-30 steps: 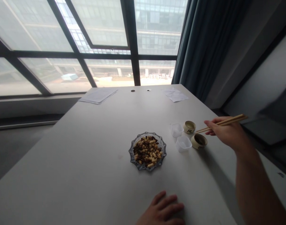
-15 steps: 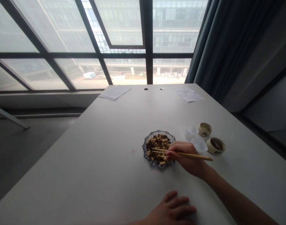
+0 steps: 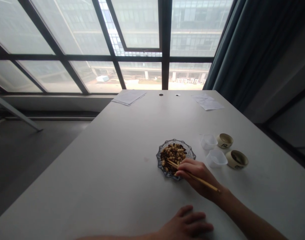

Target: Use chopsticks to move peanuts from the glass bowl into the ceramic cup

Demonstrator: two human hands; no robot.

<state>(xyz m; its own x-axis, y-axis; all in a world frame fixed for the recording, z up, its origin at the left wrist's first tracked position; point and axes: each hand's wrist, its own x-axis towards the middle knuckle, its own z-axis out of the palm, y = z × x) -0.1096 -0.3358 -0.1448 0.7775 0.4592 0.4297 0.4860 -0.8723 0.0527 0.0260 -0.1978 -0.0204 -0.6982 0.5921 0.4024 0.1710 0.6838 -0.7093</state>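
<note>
Chopsticks [image 3: 203, 182] slanted, tips pointing far-left, among peanuts [image 3: 176, 154].

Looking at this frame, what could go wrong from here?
1. The chopsticks reach into a crowded mix of peanuts and dark pieces, so stirring might push some over the rim.
2. The right hand is at the near-right edge of the glass bowl and might bump it; the left hand rests on the table, not steadying it.
3. The plastic containers look light, so a brush could shift them.
</note>
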